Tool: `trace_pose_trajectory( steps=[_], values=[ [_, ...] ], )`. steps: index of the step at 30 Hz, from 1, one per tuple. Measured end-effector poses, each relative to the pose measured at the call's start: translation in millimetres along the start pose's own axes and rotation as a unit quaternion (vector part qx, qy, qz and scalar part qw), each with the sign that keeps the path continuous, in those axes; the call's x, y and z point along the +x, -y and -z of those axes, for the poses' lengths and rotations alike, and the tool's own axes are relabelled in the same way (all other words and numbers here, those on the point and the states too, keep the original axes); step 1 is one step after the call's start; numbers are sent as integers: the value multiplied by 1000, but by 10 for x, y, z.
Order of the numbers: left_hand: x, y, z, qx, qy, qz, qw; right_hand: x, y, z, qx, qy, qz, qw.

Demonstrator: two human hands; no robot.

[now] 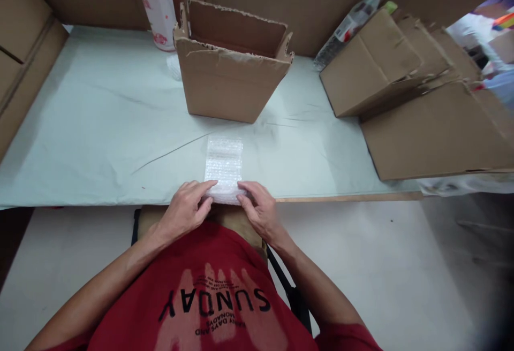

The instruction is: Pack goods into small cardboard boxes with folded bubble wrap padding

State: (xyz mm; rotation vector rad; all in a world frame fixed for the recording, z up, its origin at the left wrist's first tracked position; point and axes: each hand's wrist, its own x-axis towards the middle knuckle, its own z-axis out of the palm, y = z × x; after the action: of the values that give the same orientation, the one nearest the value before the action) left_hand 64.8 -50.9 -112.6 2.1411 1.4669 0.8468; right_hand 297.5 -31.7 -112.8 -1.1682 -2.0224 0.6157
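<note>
Centrally, bubble wrap (224,166) lies flat at the table's (100,126) near edge; left hand (185,209) and right hand (259,207) pinch its rolled near end with their fingertips. Open box (225,81) stands just behind.

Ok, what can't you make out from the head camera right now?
All in the head view:
1. Near end of the clear bubble wrap strip: gripped and covered by the left hand and right hand.
2. Floor of the open brown cardboard box: hidden by its own front wall.
3. Orange and white container: cut off by the top edge, print blurred.
4. Clear plastic object back right: partly behind the flattened brown cardboard boxes, blurred.
</note>
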Motion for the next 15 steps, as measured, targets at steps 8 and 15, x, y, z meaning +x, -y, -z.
trace_pose_trajectory(
  steps=[8,15],
  values=[
    [80,-10,-47,37,-38,43,998,23,6,-82,-169,100,98,976],
    [-45,-15,49,-33,-15,-36,999,79,-8,-82,-41,75,65,994]
  ],
)
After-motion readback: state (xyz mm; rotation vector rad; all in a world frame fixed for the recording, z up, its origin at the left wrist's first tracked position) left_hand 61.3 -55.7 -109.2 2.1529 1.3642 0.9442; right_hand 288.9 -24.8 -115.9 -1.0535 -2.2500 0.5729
